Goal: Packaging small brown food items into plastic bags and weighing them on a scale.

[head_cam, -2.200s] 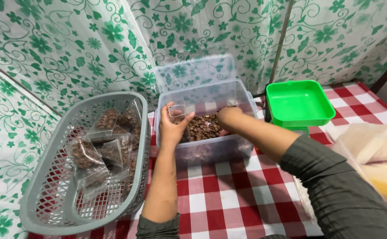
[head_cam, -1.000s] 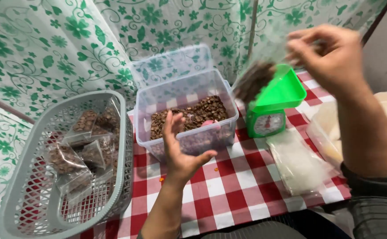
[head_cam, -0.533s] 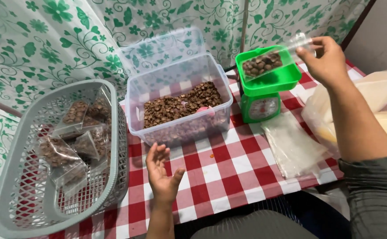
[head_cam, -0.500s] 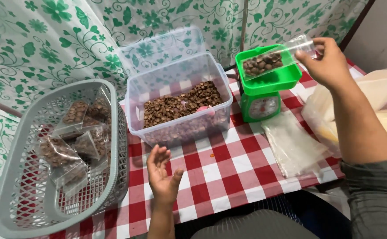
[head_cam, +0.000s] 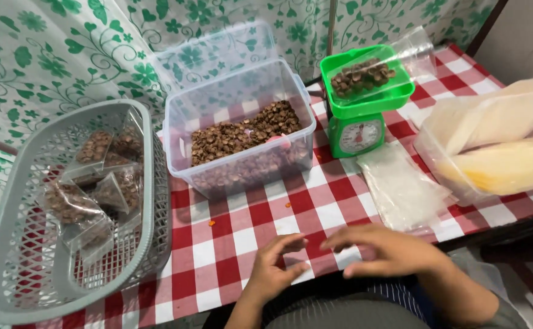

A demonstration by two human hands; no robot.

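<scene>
My left hand [head_cam: 277, 266] and my right hand [head_cam: 383, 250] hover close together over the near edge of the red-and-white checked table [head_cam: 260, 222], fingers loosely spread and holding nothing. A clear bag of brown pieces [head_cam: 370, 72] lies on the tray of a green kitchen scale [head_cam: 361, 116] at the back right. To the left of the scale, a clear plastic tub [head_cam: 237, 143] holds loose brown pieces. A stack of empty clear bags [head_cam: 400, 186] lies just beyond my right hand.
A grey plastic basket [head_cam: 41, 262] on the left holds several filled bags [head_cam: 93, 183]. The tub's clear lid [head_cam: 211, 52] leans behind it against a green floral cloth wall. Large clear bags of pale yellow sheets [head_cam: 497, 146] lie at the right.
My right hand has let go of the filled bag on the scale tray and come back to the near table edge beside my left hand. The camera has tilted down.
</scene>
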